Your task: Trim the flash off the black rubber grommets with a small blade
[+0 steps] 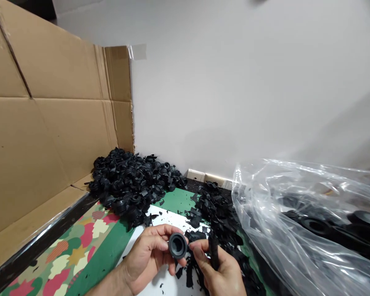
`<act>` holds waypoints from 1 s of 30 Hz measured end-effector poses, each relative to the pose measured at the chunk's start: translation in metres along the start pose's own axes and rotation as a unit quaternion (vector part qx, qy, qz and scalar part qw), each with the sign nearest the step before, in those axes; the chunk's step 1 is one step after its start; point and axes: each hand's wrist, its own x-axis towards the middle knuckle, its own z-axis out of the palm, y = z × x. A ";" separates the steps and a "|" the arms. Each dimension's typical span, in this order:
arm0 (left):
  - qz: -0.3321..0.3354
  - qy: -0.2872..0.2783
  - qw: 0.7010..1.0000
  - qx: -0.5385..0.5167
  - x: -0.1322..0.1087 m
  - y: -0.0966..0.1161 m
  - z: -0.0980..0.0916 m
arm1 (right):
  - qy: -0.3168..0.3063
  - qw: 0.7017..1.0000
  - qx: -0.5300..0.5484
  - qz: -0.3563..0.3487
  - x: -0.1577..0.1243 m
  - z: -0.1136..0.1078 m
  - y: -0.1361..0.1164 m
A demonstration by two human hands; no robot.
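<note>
Near the bottom middle, my left hand is closed around a round black rubber part, its hollow, stepped opening turned up towards me. My right hand is closed on a dark stick-like tool, which stands up between thumb and fingers. Its thumb and fingertip meet at the right rim of the rubber part; whether they pinch a bit of it is too small to tell. The tool's working end is hidden. Below and behind the hands lie black rubber scraps on a white sheet.
A large heap of ribbed black rubber parts lies at the back left, against a cardboard wall. On the right, a clear plastic bag holds more black parts. Wall sockets show behind the table.
</note>
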 end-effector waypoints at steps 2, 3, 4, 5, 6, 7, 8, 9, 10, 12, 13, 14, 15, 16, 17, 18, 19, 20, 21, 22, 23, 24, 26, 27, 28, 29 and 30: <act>0.002 -0.003 1.000 0.009 -0.001 0.000 0.000 | -0.005 1.000 0.000 -0.008 0.000 0.000 -0.002; 0.002 -0.004 1.000 0.013 -0.001 0.000 0.000 | -0.005 1.000 -0.003 -0.012 -0.001 0.000 -0.003; 0.003 -0.003 1.000 0.016 -0.001 0.000 0.000 | -0.004 1.000 -0.008 -0.016 -0.001 0.000 -0.004; 0.003 -0.002 1.000 0.019 0.000 0.001 0.000 | -0.003 1.000 -0.013 -0.018 -0.001 0.000 -0.005; 0.003 -0.002 1.000 0.021 0.000 0.000 0.000 | -0.003 1.000 -0.018 -0.019 -0.002 0.000 -0.006; 0.003 0.000 1.000 0.024 0.000 0.000 0.000 | -0.002 1.000 -0.023 -0.018 -0.002 0.000 -0.007; 0.002 0.001 1.000 0.026 0.000 0.000 0.000 | -0.001 1.000 -0.025 -0.017 -0.002 0.000 -0.007; 0.002 0.002 1.000 0.026 0.000 0.000 0.000 | 0.000 1.000 -0.026 -0.016 -0.003 0.000 -0.008; 0.001 0.003 1.000 0.026 0.000 0.000 0.000 | 0.003 1.000 -0.026 -0.016 -0.003 0.000 -0.009; -0.001 0.009 1.000 0.025 0.000 -0.001 0.000 | 0.008 0.999 -0.027 -0.018 -0.004 0.000 -0.010; -0.003 0.013 1.000 0.024 -0.001 -0.001 0.000 | 0.010 0.999 -0.026 -0.019 -0.004 0.001 -0.011; -0.004 0.018 1.000 0.023 -0.001 -0.001 0.000 | 0.011 0.999 -0.025 -0.018 -0.004 0.001 -0.011; -0.005 0.023 0.999 0.023 -0.001 -0.001 0.000 | 0.011 1.000 -0.023 -0.015 -0.004 0.001 -0.011; -0.007 0.028 0.999 0.024 -0.001 -0.001 0.001 | 0.011 1.000 -0.020 -0.012 -0.004 0.001 -0.010; -0.009 0.033 0.999 0.025 -0.001 -0.001 0.001 | 0.011 1.000 -0.017 -0.008 -0.004 0.001 -0.010; -0.011 0.040 0.999 0.027 0.000 0.000 0.001 | 0.012 1.000 -0.015 -0.006 -0.003 0.001 -0.009; -0.012 0.048 0.998 0.033 0.000 0.000 0.002 | 0.013 1.000 -0.014 -0.007 -0.003 0.001 -0.008; -0.010 0.060 0.997 0.041 0.000 0.000 0.002 | 0.015 1.000 -0.015 -0.010 -0.002 0.001 -0.007; -0.006 0.074 0.996 0.054 -0.001 0.000 0.002 | 0.015 1.000 -0.015 -0.013 -0.002 0.000 -0.006; 0.002 0.090 0.993 0.074 -0.001 -0.001 0.002 | 0.015 1.000 -0.015 -0.014 -0.001 0.000 -0.004; 0.011 0.106 0.989 0.100 -0.001 -0.001 0.002 | 0.014 1.000 -0.014 -0.013 -0.001 0.000 -0.003; 0.022 0.120 0.984 0.129 -0.002 -0.002 0.002 | 0.013 1.000 -0.011 -0.008 -0.001 0.000 -0.001; 0.039 0.142 0.972 0.184 -0.003 -0.003 0.002 | 0.010 1.000 -0.003 0.005 -0.001 0.000 0.002; 0.045 0.148 0.967 0.203 -0.003 -0.004 0.002 | 0.010 1.000 -0.001 0.009 -0.001 0.000 0.003; 0.051 0.151 0.964 0.215 -0.003 -0.005 0.002 | 0.010 1.000 -0.001 0.010 -0.001 0.001 0.004; 0.056 0.154 0.961 0.224 -0.003 -0.006 0.002 | 0.011 1.000 -0.002 0.009 -0.001 0.002 0.005; 0.059 0.153 0.958 0.234 -0.003 -0.007 0.003 | 0.012 1.000 -0.002 0.006 -0.001 0.002 0.006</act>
